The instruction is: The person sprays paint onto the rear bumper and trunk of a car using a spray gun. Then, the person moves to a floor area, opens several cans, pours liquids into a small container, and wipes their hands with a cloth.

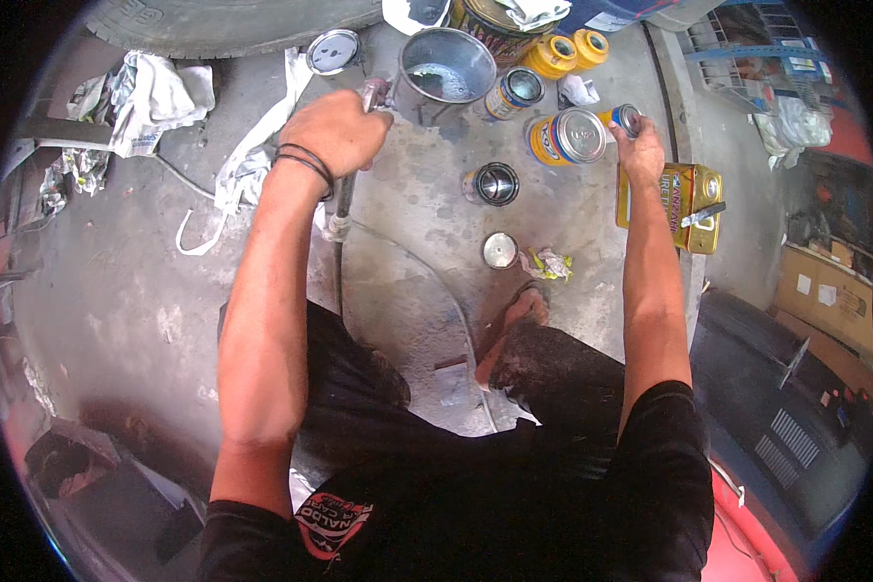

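My left hand (338, 134) is closed around the handle of what looks like a spray gun (343, 199), with a hose fitting at its lower end; my fingers hide much of it. Out to the right, my right hand (638, 153) grips a small yellow-and-blue can (627, 119) with a metal lid. Just left of that can stands a larger lidded yellow can (577, 136). An open can with dark contents (495, 183) is nearer me. Ahead of my left hand is a grey bucket (444, 66) with some liquid in it, beside another open can (520, 87).
Two yellow bottles (553, 58) stand at the back. A gold rectangular tin (689, 209) lies at the right with a flat tool on it. A round lid (501, 250) and crumpled wrapper (551, 264) are near my foot. A hose (427, 267) crosses the floor; a tire (213, 24) is far left.
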Demonstrator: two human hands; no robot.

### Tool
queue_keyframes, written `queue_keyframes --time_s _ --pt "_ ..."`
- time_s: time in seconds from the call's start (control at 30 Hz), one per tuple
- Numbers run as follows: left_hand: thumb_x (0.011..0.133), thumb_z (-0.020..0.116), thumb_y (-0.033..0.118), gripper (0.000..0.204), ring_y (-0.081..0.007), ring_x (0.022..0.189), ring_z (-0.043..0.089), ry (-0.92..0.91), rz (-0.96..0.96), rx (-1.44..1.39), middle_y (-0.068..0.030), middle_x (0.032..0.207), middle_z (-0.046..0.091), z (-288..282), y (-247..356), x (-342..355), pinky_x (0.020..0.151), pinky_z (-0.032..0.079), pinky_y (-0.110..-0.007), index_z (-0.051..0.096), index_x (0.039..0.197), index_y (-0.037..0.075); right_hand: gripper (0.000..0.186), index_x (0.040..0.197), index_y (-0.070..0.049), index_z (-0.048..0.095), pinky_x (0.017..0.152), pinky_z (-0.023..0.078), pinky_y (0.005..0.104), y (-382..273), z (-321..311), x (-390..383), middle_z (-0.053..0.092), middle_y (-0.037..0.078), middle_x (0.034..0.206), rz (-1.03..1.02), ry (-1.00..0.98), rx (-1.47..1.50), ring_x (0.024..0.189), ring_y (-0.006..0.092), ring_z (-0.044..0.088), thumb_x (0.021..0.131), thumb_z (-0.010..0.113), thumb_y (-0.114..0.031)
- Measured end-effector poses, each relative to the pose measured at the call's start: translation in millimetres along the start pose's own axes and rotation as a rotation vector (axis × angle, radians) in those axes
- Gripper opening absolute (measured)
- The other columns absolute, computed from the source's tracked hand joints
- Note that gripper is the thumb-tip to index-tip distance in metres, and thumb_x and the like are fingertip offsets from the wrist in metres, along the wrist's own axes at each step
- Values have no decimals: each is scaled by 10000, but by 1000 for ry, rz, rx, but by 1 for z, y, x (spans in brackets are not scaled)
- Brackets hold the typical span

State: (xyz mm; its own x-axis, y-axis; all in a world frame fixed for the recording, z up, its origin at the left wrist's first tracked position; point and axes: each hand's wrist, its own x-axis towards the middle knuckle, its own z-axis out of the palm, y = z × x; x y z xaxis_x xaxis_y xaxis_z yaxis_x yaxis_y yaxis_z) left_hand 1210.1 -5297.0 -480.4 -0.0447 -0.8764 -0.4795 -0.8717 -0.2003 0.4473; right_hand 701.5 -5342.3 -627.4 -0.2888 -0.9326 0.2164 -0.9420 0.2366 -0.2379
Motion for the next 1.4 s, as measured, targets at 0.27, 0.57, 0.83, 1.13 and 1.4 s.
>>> queue_keyframes --time_s 0.27,0.57,0.83,1.13,1.4 --pt "915 574 415 490 -339 880 780 14 -15 -1 -141 729 766 -11 -3 -10 906 578 -442 798 758 9 578 1351 -38 680 1102 491 490 21 29 -4 653 259 1404 75 43 294 1331 397 620 966 760 -460" --pt "922 597 447 514 -328 907 787 -9 9 -13 -164 749 772 7 1 16 911 572 -436 802 834 -17 586 1390 44 637 1105 479 504 -11 21 -103 661 242 1379 475 383 1055 1302 380 612 1069 620 -446" --pt "956 643 469 544 -315 813 789 -64 125 79 -187 748 769 25 25 36 822 571 -420 761 841 -49 883 1413 -12 554 1077 483 524 -13 -80 -158 625 180 1441 758 442 1629 1213 336 641 1036 373 -790" --pt "916 579 399 467 -321 960 780 -137 84 56 -138 806 793 20 27 29 923 568 -439 821 909 0 245 1062 -54 715 759 590 340 -20 -55 -156 712 28 862 504 315 1306 747 152 670 1093 632 -283" --pt "962 632 425 510 -281 790 793 -114 98 -40 -176 734 766 20 26 27 805 572 -422 776 921 -63 421 1021 -22 724 694 559 327 -63 11 -157 704 43 775 518 -93 1111 707 155 671 1113 600 -414"
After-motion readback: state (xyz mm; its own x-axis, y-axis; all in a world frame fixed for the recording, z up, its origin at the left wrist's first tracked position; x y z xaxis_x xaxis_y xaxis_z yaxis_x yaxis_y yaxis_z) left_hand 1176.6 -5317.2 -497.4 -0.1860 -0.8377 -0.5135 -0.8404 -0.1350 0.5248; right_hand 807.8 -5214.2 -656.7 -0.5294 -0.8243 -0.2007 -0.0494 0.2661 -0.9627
